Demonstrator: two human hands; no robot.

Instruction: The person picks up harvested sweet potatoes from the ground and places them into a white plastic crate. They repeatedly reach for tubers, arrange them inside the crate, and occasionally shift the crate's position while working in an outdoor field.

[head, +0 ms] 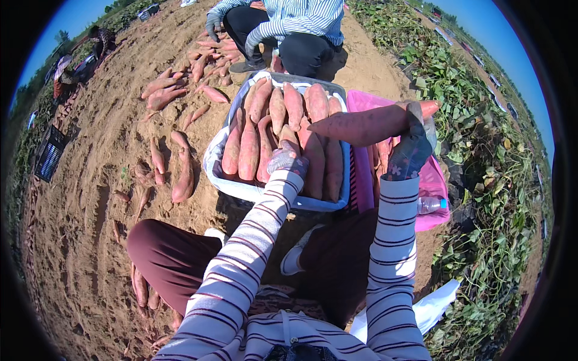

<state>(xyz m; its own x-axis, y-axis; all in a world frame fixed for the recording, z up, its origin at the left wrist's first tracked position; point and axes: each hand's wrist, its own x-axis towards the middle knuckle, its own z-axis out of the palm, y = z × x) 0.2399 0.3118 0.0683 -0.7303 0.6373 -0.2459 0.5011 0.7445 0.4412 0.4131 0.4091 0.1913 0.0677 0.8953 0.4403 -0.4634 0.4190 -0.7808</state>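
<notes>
My right hand (408, 151), in a dark patterned glove, grips a large sweet potato (361, 126) above a pink basket. A redder end pokes out past the fingers; I cannot tell whether it belongs to the same root. Inside a lined crate (275, 195), sweet potatoes (249, 151) stand tightly side by side in rows. My left hand (287, 162), also gloved, is closed around the near end of a sweet potato (289, 136) in the crate's middle. White cloth-like lining folds over the crate's rim.
Right of the crate, the pink basket (359, 180) holds sweet potatoes and a plastic bottle (429, 205). Across from me squats a person (293, 31) in gloves. Loose sweet potatoes (183, 180) lie on the soil at left. Leafy vines (487, 225) cover the right side; a dark crate (49, 153) stands far left.
</notes>
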